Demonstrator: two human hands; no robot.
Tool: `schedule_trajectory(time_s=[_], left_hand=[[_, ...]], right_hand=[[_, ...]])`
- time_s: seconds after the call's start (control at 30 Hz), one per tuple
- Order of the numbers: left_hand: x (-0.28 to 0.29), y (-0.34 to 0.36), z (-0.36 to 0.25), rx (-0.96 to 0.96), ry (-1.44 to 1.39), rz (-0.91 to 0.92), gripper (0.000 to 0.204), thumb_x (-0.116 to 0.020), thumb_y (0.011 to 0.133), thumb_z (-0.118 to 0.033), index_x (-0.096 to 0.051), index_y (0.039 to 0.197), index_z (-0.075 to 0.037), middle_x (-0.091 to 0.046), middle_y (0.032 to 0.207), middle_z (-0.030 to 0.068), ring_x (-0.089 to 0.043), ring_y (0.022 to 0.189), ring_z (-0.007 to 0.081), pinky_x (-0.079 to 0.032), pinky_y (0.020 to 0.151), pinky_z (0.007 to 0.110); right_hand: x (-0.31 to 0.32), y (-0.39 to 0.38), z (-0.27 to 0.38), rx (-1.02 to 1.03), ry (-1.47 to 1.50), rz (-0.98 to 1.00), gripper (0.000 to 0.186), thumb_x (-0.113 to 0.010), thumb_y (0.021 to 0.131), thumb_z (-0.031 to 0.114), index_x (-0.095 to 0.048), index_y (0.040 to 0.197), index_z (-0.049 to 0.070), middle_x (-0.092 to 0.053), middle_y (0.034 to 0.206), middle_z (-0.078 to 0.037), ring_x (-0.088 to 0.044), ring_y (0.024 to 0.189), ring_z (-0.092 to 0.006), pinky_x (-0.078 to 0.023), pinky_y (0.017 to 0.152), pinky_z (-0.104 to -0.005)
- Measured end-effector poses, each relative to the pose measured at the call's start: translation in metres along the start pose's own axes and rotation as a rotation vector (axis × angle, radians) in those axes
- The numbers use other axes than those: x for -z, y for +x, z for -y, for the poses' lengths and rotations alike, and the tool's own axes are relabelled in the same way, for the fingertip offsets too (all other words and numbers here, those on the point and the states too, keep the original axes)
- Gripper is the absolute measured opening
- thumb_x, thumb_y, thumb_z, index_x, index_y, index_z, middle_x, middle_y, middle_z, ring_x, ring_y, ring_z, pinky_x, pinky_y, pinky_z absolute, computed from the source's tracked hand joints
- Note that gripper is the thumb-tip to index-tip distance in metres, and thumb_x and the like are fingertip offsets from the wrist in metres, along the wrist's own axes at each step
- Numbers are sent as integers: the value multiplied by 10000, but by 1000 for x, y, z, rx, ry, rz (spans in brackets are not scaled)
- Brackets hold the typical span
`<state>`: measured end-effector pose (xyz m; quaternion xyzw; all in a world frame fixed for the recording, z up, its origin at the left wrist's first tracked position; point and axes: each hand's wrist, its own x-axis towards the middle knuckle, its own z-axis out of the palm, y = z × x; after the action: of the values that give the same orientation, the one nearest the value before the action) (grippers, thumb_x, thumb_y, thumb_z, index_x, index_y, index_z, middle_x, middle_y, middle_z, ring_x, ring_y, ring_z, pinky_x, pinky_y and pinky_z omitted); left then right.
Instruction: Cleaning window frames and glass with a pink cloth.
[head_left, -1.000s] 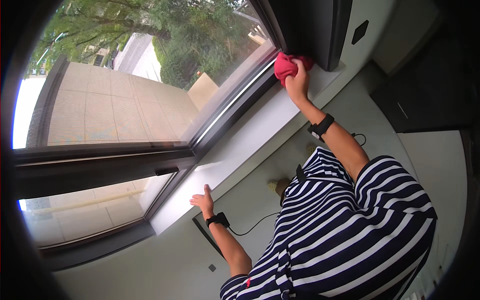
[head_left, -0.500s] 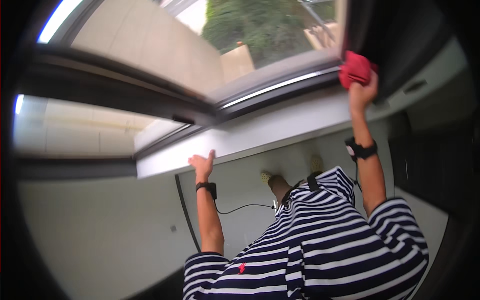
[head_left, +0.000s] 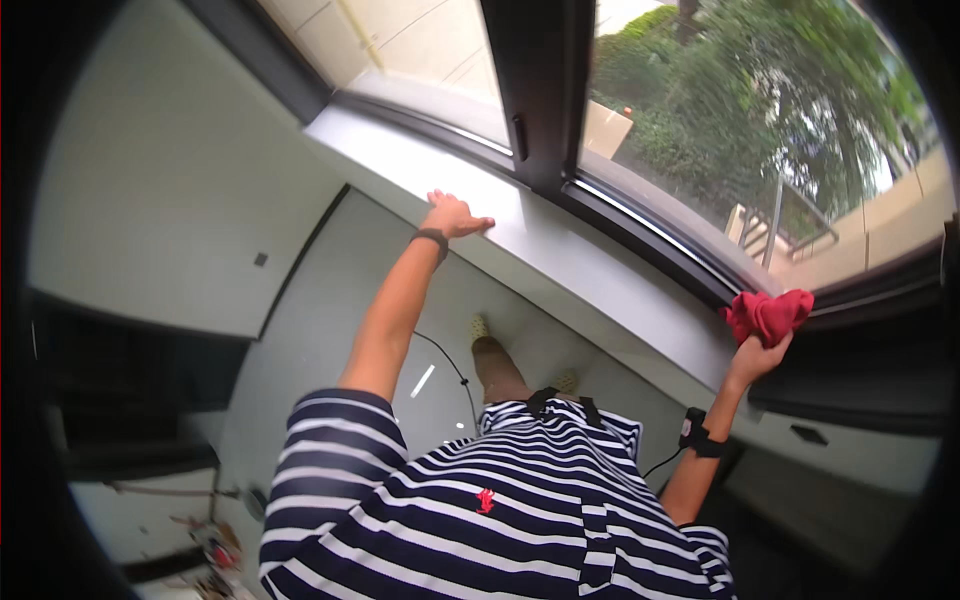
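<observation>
We grip a bunched red cloth (head_left: 768, 316) in our right hand (head_left: 762, 358) — it sits toward the right end of the dark window frame (head_left: 625, 230), beside a black panel (head_left: 850, 375) — while our left hand (head_left: 456, 216), open and spread, rests on the white windowsill (head_left: 590, 270), well apart from the cloth

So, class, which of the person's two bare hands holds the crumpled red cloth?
The right hand, its grip closed on the crumpled red cloth beside the dark window frame; the left hand holds nothing, spread over the white window sill.
</observation>
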<state>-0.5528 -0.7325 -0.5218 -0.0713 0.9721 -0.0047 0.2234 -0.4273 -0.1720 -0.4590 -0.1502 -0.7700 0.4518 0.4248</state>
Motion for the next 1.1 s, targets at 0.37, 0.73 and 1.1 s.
schedule_trajectory(time_s=[0.37,0.73,1.1], left_hand=[[9,-21,-14,6,-149,-91,933,-603,738,-749,-667,1177,73,-406,1415,385,-189,1396,576,-116,1144,658],[-16,-31,3,9,-244,-344,1110,-604,788,-750,-355,1432,120,-248,1543,333,-192,1454,483,-265,1112,631],[10,-32,66,-377,-322,-398,653,-726,830,-429,-580,1241,56,-504,1378,293,-453,1292,417,-346,1086,487]], right_hand=[[-81,-43,36,385,-302,423,368,-632,663,29,-676,1025,73,-678,1024,-148,-611,988,-372,-467,912,-436],[-147,-68,61,518,-393,522,443,-581,587,-4,-657,1015,81,-624,1009,-129,-532,968,-388,-404,862,-486],[-256,-120,136,532,-352,601,414,-581,585,14,-652,991,48,-615,966,-153,-531,955,-398,-423,888,-471]])
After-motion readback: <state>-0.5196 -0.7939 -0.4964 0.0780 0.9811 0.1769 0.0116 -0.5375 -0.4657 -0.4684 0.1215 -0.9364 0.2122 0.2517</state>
